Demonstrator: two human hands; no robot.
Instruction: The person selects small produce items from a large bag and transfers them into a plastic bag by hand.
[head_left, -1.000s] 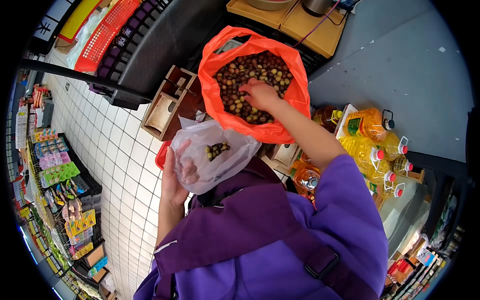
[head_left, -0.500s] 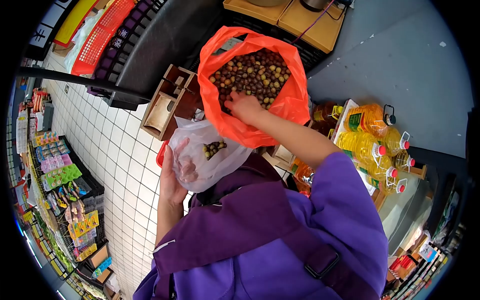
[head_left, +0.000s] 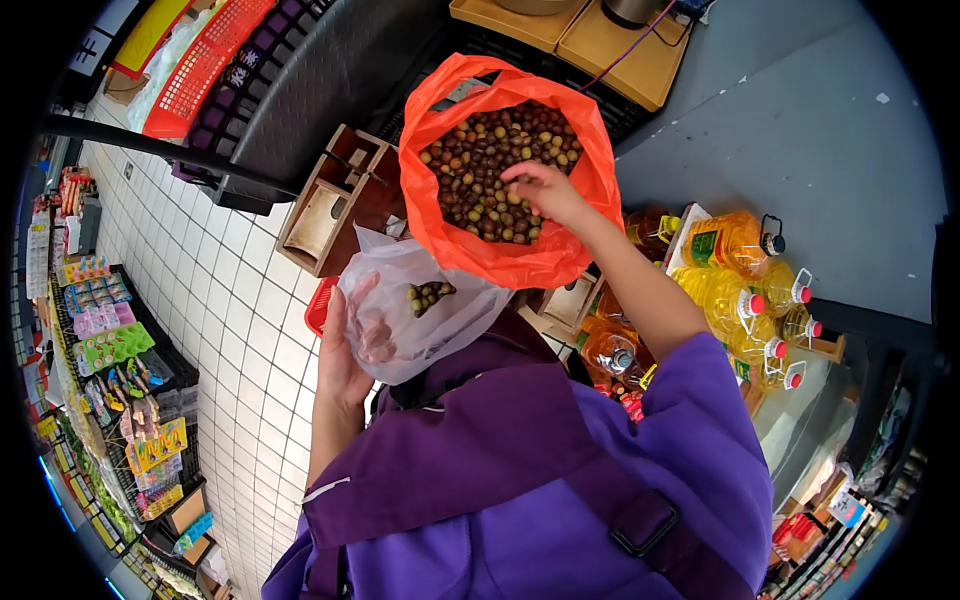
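A red plastic bag (head_left: pixel 590 135), its mouth wide, is full of small round brown and yellow-green fruits (head_left: pixel 480 150) that look like jujubes. Over the right part of the pile is my right hand (head_left: pixel 548 190), its fingers slightly bent and apart, with no fruit visible in them. My left hand (head_left: pixel 347 350) holds up a thin translucent plastic bag (head_left: pixel 440 330) just below the red one; some of its fingers show through the film. A small cluster of greenish fruits (head_left: pixel 430 297) lies in this bag.
Large bottles of yellow cooking oil (head_left: pixel 715 290) stand at right beside a grey surface (head_left: pixel 800 140). A wooden drawer box (head_left: pixel 325 215) sits left of the red bag. Shelves with colourful packets (head_left: pixel 125 345) line the far left, across the white tiled floor (head_left: pixel 235 300).
My right hand has moved right and slightly up across the fruit, its fingers lifting out of the left part of the pile. My left hand and its bag stay nearly still.
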